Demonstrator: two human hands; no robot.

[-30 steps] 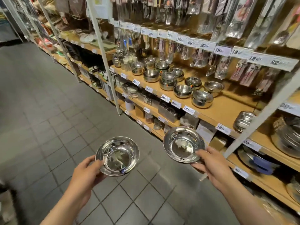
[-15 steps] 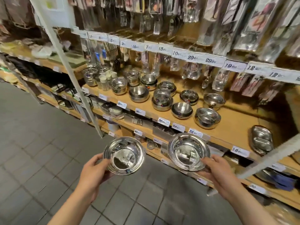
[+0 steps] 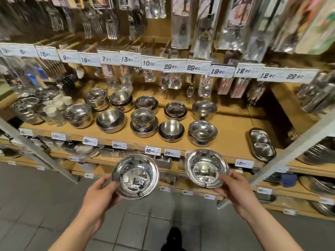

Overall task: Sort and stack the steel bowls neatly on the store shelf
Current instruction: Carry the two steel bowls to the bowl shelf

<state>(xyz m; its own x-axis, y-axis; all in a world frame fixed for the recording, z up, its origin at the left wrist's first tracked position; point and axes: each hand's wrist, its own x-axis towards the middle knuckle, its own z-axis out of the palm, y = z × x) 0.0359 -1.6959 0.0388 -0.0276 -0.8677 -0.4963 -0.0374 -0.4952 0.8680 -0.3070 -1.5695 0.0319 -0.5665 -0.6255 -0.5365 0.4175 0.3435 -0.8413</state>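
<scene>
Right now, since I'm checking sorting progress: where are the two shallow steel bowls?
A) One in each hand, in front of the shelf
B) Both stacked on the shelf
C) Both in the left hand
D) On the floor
A: the left hand holds one shallow bowl and the right hand holds the other bowl, short of the shelf.

A wooden shelf (image 3: 233,127) is seen at the middle level, with price tags (image 3: 152,150) fixed along its front edge. Steel bowls (image 3: 111,121) are set on it in two rough rows, several nested in stacks (image 3: 144,124). A stack of divided steel trays (image 3: 262,144) is placed to their right, well apart, and white cups (image 3: 54,110) are grouped at the left.
</scene>
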